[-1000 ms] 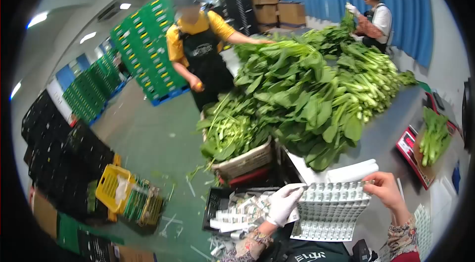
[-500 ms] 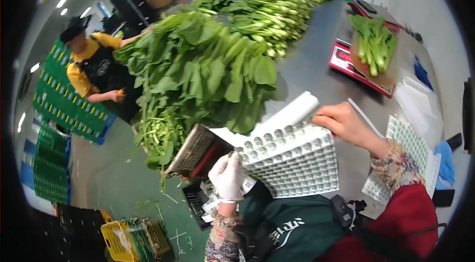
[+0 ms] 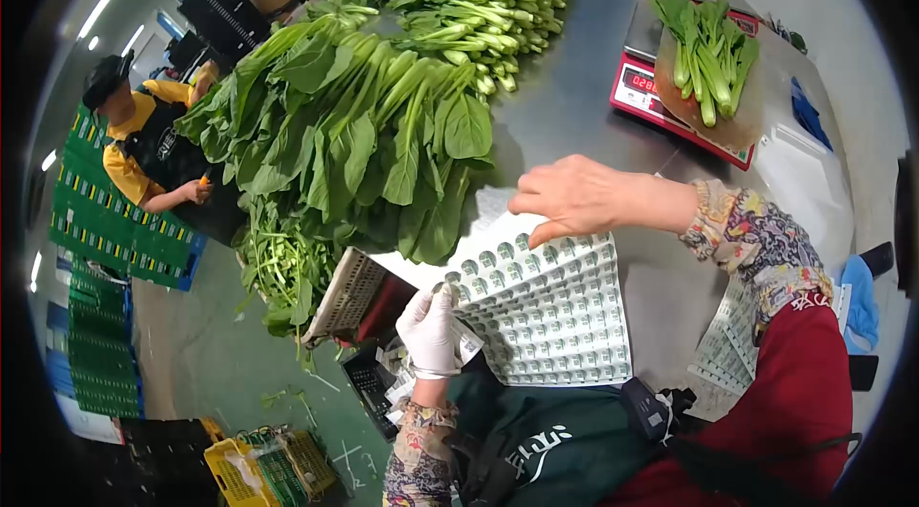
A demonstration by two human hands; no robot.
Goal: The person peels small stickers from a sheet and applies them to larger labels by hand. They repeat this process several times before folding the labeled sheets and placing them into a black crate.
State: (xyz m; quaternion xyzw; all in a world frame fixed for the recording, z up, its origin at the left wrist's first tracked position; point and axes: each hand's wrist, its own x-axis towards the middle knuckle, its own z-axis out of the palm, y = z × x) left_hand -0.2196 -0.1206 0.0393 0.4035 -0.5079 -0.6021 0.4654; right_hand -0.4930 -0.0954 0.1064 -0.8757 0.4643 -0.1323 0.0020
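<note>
A white sheet of round, dark-printed stickers (image 3: 555, 320) spreads in front of my apron, tilted up from the table edge. My left hand (image 3: 428, 330), in a white glove, pinches the sheet's left corner; a small white label with a printed code shows beside its palm. Bare and in a floral sleeve, my right hand (image 3: 579, 196) is over the sheet's upper edge. Its thumb and forefinger are apart with nothing visible between them. White paper (image 3: 488, 215) lies behind the sheet, close to the leafy greens (image 3: 364, 134) piled on the table.
Greens lie on a red scale (image 3: 637, 90) at the right. More sticker sheets (image 3: 728, 339) rest by my right sleeve. A beige crate (image 3: 345, 301) stands at the left table edge, a yellow basket (image 3: 235, 473) on the floor. A co-worker (image 3: 158, 148) stands at left.
My right hand has let go of the sheet's right corner and moved left over its upper edge, fingers parting. The sheet's top has flattened out. The co-worker's far hand has lifted off the greens.
</note>
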